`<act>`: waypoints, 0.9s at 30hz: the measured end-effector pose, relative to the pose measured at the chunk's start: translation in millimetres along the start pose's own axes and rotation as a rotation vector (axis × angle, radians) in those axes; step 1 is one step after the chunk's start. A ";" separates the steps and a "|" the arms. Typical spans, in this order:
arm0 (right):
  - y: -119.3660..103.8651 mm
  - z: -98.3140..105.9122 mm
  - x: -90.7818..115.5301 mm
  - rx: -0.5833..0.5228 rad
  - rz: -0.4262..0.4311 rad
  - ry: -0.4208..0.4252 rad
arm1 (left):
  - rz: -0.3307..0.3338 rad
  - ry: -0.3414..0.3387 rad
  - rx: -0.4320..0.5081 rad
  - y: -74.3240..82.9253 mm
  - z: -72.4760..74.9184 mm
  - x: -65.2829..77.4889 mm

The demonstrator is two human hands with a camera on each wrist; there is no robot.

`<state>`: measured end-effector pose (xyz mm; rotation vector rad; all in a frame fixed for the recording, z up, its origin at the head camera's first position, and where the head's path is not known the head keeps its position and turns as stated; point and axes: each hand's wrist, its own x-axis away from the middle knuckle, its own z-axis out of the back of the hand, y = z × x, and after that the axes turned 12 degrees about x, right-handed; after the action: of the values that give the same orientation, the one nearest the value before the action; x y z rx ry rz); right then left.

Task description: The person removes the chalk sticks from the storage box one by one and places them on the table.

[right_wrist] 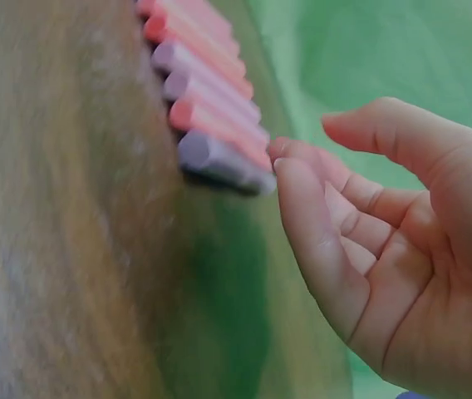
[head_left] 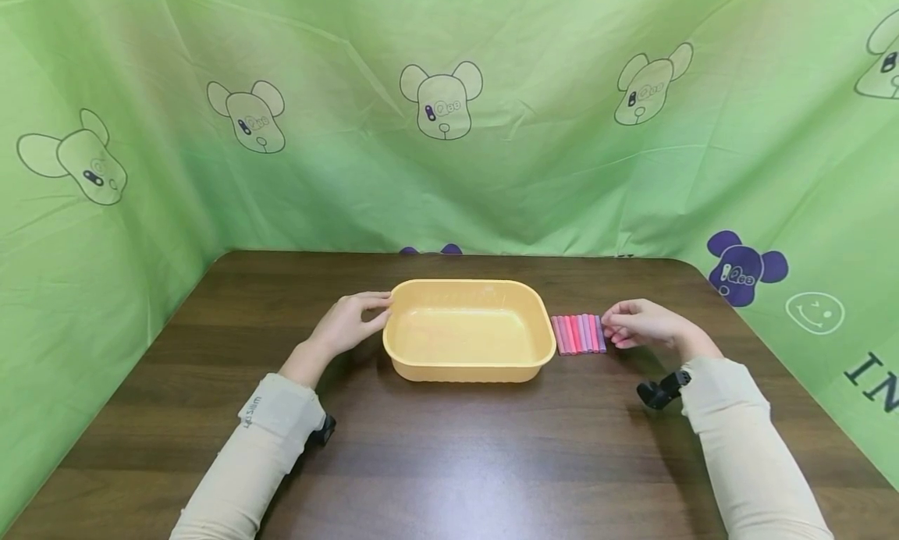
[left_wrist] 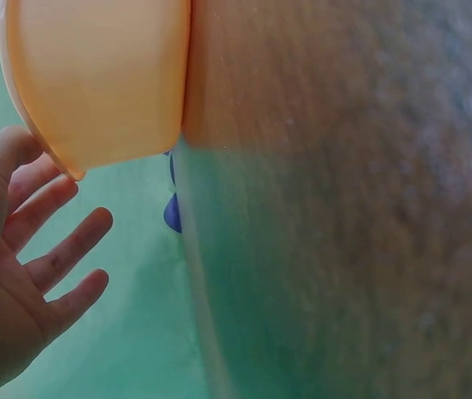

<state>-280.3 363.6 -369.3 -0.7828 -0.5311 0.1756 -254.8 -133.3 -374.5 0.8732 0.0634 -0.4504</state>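
A yellow plastic basin [head_left: 469, 373] stands on the table, with nothing visible inside it. My left hand [head_left: 350, 321] touches its left rim with thumb and fingertips. In the left wrist view, the thumb and nearest fingers of that hand [left_wrist: 32, 258] meet the basin's rim [left_wrist: 20, 100], while the other fingers are spread apart. Several pink and purple round sticks [head_left: 579, 334] lie side by side in a flat row close to the basin's right side. Beside the row's right end is my right hand [head_left: 642, 321], its fingertips at the outermost purple stick [right_wrist: 219, 160], thumb held apart.
The brown wooden table [head_left: 449, 454] carries the basin and sticks. A green cloth [head_left: 548, 189] printed with bear heads hangs behind and at both sides. Black wrist cameras are strapped below each hand, the right camera [head_left: 660, 392] close over the tabletop.
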 end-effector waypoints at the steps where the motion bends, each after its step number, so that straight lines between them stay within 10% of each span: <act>1: -2.6 -0.1 0.3 -0.009 0.011 0.004 | 0.001 0.000 0.001 -0.3 0.0 0.0; 17: -76.0 -12.6 1.4 0.022 0.166 0.205 | -0.029 -0.033 -0.007 4.7 5.1 1.9; 27: -124.0 -28.5 4.7 0.320 0.300 0.438 | -0.037 -0.046 -0.084 20.5 15.4 -2.8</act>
<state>-266.8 260.3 -296.0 -0.5594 0.0338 0.3471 -251.0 -132.5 -349.0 0.7794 0.0561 -0.4990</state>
